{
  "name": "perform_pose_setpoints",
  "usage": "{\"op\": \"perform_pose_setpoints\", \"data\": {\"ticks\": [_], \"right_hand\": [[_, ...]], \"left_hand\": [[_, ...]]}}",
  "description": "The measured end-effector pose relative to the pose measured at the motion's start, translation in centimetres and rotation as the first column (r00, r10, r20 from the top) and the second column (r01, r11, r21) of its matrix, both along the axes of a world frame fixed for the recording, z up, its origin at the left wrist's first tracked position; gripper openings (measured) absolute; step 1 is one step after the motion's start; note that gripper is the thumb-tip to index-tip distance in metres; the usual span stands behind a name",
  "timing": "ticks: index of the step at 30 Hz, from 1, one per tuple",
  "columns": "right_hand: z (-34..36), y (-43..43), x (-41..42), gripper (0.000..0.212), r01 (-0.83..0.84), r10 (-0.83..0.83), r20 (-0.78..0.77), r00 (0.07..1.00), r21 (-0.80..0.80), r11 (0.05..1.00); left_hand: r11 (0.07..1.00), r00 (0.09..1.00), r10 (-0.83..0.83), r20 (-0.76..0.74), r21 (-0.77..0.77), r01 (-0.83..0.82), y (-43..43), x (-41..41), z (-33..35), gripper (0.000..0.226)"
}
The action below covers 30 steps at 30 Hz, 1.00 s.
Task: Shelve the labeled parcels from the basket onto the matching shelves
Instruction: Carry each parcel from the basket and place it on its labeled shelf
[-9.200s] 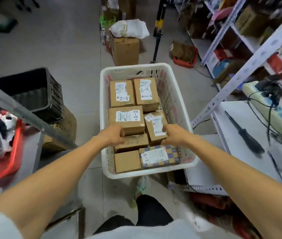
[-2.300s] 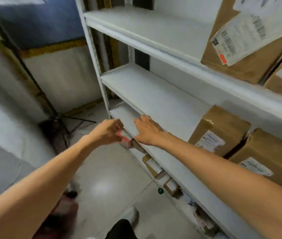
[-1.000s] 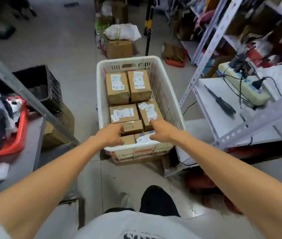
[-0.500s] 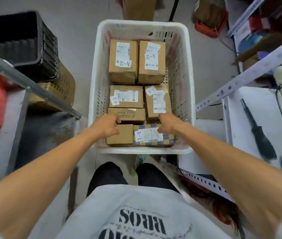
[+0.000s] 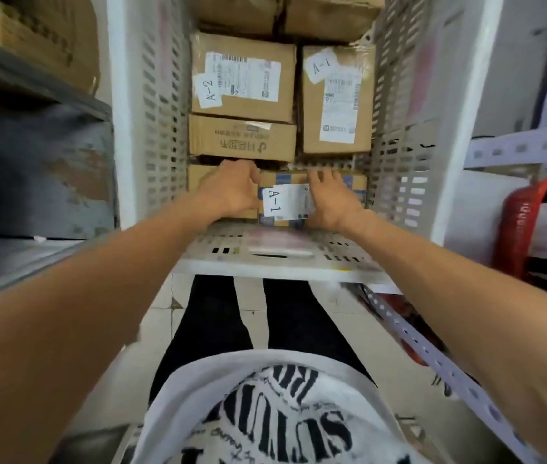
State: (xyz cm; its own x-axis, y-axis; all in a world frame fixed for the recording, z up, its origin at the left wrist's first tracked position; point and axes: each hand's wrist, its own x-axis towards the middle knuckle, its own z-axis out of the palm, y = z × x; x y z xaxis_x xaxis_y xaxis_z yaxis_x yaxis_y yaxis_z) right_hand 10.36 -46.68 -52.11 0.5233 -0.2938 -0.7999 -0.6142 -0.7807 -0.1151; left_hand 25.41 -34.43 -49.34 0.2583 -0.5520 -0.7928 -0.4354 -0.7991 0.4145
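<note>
- Evidently the left hand (image 5: pixel 228 192) and right hand (image 5: pixel 332 199) flank the A-1 parcel (image 5: pixel 285 202), fingers (image 5: pixel 324 177) curled round its ends to lift it.
- It lies nearest in the basket (image 5: pixel 278 262).

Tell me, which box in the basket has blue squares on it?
The A-1 parcel nearest the basket front rim, touched by the right hand. It has blue checks; the other parcels are plain brown cardboard.

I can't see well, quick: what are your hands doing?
Left hand: fingers curled beside blue-checked cardboard A-1 parcel, grip unclear.
Right hand: grips that parcel.
</note>
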Motion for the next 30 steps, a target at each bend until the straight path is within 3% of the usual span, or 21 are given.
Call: {"op": "perform_pose_setpoints", "data": {"ticks": [4,7,15,25,30], "right_hand": [[-3.2,0.4,-0.5,0.090,-0.110,0.111,0.015,0.994,-0.050,0.993],[-4.8,0.4,-0.9,0.108,-0.230,0.232,-0.007,0.973,-0.136,0.964],[-6.0,0.0,-0.9,0.122,-0.333,0.333,-0.036,0.942,-0.216,0.918],[4.1,-1.0,-0.5,0.125,-0.277,0.294,0.066,0.954,-0.194,0.941],[11.5,-1.6,2.0,0.125,-0.345,0.393,0.149,0.907,-0.270,0.899]], "left_hand": [[0.999,0.999,-0.014,-0.029,0.050,0.015,0.1,-0.8,-3.4,0.027],[0.997,0.999,0.009,-0.048,0.077,-0.006,0.4,-1.0,-5.0,0.030],[0.999,0.999,0.011,-0.031,0.052,-0.010,0.8,-0.6,-5.8,0.036],[0.992,0.999,0.029,-0.026,-0.123,-0.032,-1.4,1.6,1.4,0.030],[0.981,0.983,0.022,0.181,-0.192,0.013,-2.6,4.8,8.0,0.045]]}}
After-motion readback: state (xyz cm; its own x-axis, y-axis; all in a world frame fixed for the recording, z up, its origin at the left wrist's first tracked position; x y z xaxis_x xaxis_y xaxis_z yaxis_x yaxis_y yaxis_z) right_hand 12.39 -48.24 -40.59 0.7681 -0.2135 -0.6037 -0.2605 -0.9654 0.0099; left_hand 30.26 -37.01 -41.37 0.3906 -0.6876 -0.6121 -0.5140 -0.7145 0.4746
